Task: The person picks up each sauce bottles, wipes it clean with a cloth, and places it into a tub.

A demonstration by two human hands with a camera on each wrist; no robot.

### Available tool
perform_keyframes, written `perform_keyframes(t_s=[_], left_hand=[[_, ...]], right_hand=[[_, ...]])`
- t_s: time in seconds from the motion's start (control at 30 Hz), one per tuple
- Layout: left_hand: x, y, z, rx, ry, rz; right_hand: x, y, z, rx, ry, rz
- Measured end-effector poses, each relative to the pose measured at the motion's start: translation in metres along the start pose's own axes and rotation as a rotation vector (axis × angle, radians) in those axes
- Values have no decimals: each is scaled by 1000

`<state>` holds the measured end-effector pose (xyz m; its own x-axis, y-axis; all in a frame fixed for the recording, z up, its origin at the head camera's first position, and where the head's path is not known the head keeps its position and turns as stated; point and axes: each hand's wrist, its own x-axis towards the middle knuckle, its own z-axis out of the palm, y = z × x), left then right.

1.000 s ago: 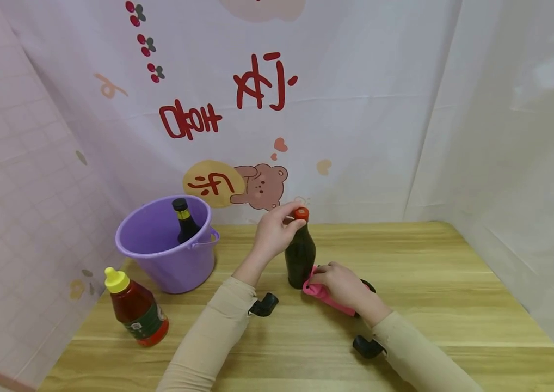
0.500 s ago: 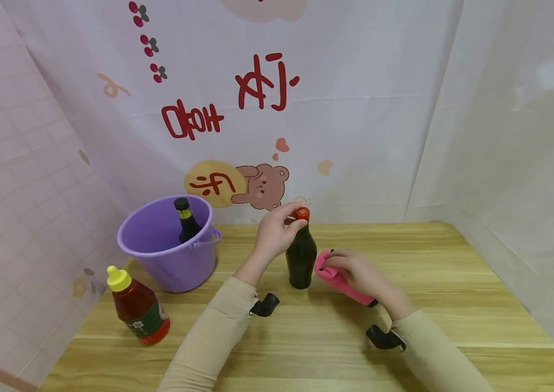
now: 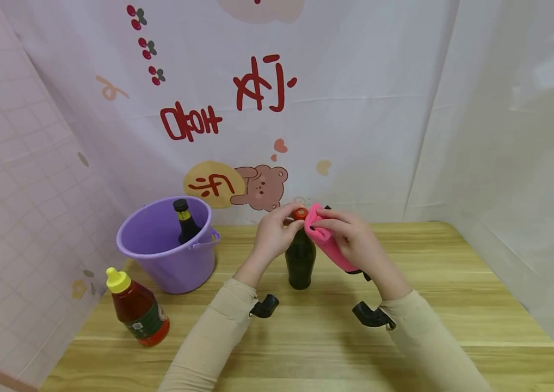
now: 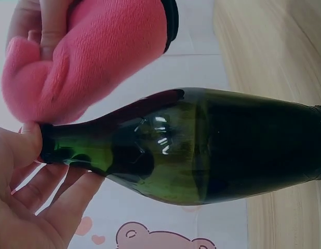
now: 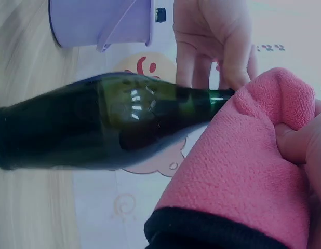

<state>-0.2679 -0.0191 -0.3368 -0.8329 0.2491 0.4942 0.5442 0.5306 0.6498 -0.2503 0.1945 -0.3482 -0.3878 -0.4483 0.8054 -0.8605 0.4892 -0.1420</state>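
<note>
A: Nearest first: how should this step go?

B: From the near edge of the surface [image 3: 453,337], two sleeved forearms reach in. It looks like wiping, so I'd bring the pink fleece cloth [image 3: 331,251] flat round the glass and stroke evenly with light pressure, not bunched as it is.

A: And where is the bottle?

B: The green glass bottle [image 3: 300,264] stands upright at mid-surface. The cloth is at about 4 o'clock from its neck, touching or just beside it; I can't tell how firmly. With contact that high, a sideways push could tip it, so the top needs steadying.

A: How are the hands set?

B: The right hand [image 3: 355,239], its arm coming from 5 o'clock, has its grip closed on the cloth, thumb sunk into the fold. The left hand [image 3: 273,234], its arm from 7 o'clock, pinches the bottle at its red cap [image 3: 301,213].

A: Anything in the way?

B: I don't think so. From the green bottle, a yellow-topped squeeze bottle [image 3: 140,313] stands at 8 o'clock, and a purple bucket [image 3: 181,272] holding a black-capped bottle [image 3: 187,226] is at 9. A printed fabric backdrop [image 3: 365,163] hangs behind at 12.
</note>
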Motion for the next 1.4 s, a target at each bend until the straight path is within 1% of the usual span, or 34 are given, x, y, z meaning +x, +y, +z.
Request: perform_keyframes(t_s=[0.17,0.27,0.47,0.6,0.73,0.83,0.97,1.07,1.27,1.4], left_hand=[[-1,0,0,-13,-4,4],[-1,1,0,-18,-5,2],[-1,0,0,-4,-2,-5],[-1,0,0,3,-2,-16],[-2,0,-1,3,-1,-17],[-2,0,-1,5,1,-18],[-2,0,0,14,2,-20],[-2,1,0,21,6,-14],[-1,1,1,25,9,-10],[-1,0,2,27,12,-14]], right_hand=[[0,2,8,9,18,-6],[-1,2,11,19,15,2],[-1,-2,11,-1,-68,35],[0,-6,11,-30,-114,26],[-1,-11,12,-88,-152,11],[-4,-16,14,-143,-183,20],[-9,-23,16,-191,-198,38],[-13,-25,18,-202,-193,46],[-23,-28,23,-218,-159,30],[-30,-30,26,-229,-150,35]])
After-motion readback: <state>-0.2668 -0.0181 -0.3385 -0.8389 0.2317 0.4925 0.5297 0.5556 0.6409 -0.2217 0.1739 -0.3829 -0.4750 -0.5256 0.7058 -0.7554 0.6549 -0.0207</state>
